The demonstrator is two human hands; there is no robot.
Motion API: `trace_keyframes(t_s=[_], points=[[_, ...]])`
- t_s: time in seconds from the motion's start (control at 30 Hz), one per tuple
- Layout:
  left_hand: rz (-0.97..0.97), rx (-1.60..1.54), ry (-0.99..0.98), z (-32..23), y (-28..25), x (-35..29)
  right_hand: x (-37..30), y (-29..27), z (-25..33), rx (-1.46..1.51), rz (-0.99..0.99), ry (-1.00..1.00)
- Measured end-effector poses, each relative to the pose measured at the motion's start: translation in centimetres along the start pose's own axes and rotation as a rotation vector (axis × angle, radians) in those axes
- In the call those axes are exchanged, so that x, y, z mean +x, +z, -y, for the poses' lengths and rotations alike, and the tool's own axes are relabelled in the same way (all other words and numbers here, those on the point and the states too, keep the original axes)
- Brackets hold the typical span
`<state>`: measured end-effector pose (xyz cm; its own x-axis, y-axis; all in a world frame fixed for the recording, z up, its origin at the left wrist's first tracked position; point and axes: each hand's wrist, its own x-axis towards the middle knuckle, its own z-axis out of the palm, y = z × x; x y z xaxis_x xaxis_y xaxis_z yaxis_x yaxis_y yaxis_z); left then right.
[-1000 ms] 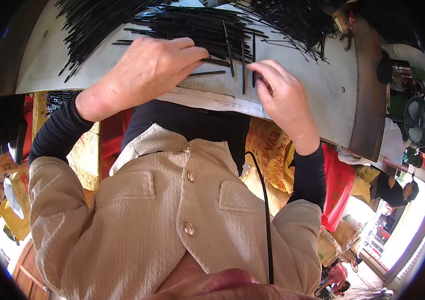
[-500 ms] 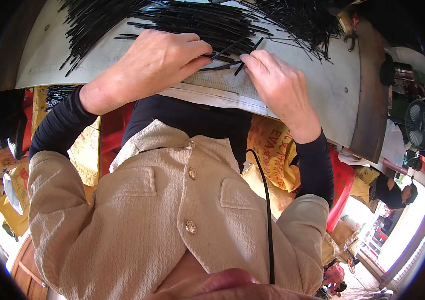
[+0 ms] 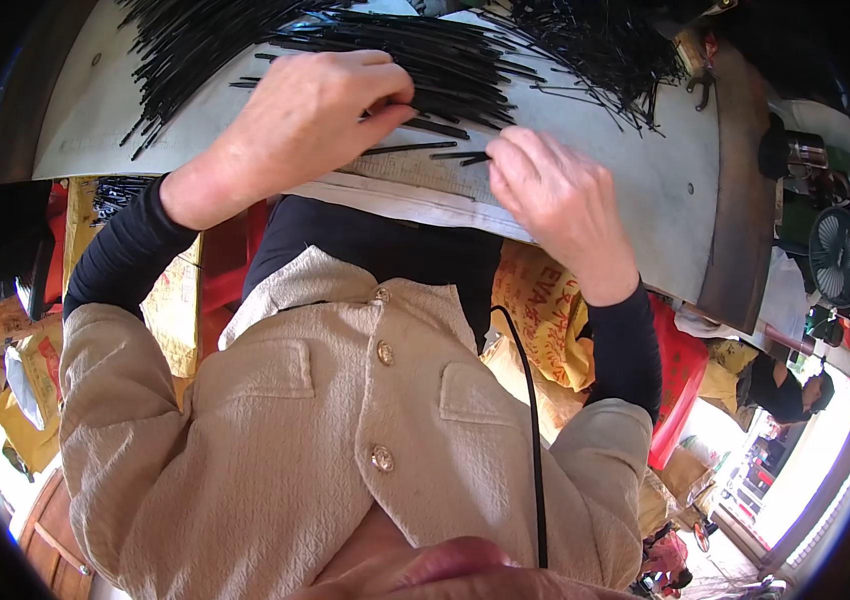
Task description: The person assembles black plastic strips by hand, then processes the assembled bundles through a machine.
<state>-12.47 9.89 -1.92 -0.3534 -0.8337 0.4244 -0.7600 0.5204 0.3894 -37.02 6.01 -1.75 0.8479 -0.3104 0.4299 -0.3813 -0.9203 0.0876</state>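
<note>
A white table (image 3: 635,190) fills the upper half of the view, with a wide heap of thin black sticks (image 3: 425,50) spread across it from 10 to 1 o'clock. A second tangle of black sticks (image 3: 595,40) lies at 1 o'clock, near the table's dark wooden edge (image 3: 735,200). A printed paper sheet (image 3: 415,180) lies along the near rim of the table, just under the hands. Off the table at 3 o'clock stand a dark fan (image 3: 838,262) and a metal cup (image 3: 803,152); yellow sacks (image 3: 545,310) and a red stool (image 3: 680,375) sit below the table edge, and another person in a yellow top (image 3: 745,380) is at 4 o'clock. The wearer's cream jacket (image 3: 345,440) blocks the lower middle.

The left hand (image 3: 305,130) lies palm down on the near edge of the stick heap, fingers curled and pinching a few sticks at 12 o'clock. The right hand (image 3: 555,195) rests on the paper, its fingers bent with the tips on 2 loose sticks (image 3: 445,150) between the hands; whether it grips them I cannot tell.

Against 0.5 s ago, the right hand has slid toward 3 o'clock and away from the left, so the 2 hands now stand apart, and a few sticks lie pulled out of the heap between them.
</note>
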Motion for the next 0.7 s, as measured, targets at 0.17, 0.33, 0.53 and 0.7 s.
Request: trace_keyframes(t_s=[0.17,0.33,0.53,0.7], points=[[-0.011,-0.055,-0.174,0.2,-2.7,-0.7,1.3,-0.4,2.6,0.065,0.107,-0.007],[-0.226,-0.352,-0.246,1.1,-4.4,-0.9,2.9,1.2,4.2,0.088,0.077,-0.059],[-0.228,-0.511,-0.334,2.2,-4.5,0.8,4.9,2.5,5.0,0.061,0.121,-0.088],[-0.01,-0.2,-0.119,1.5,-1.0,2.2,4.7,3.1,4.5,0.07,-0.016,-0.078]])
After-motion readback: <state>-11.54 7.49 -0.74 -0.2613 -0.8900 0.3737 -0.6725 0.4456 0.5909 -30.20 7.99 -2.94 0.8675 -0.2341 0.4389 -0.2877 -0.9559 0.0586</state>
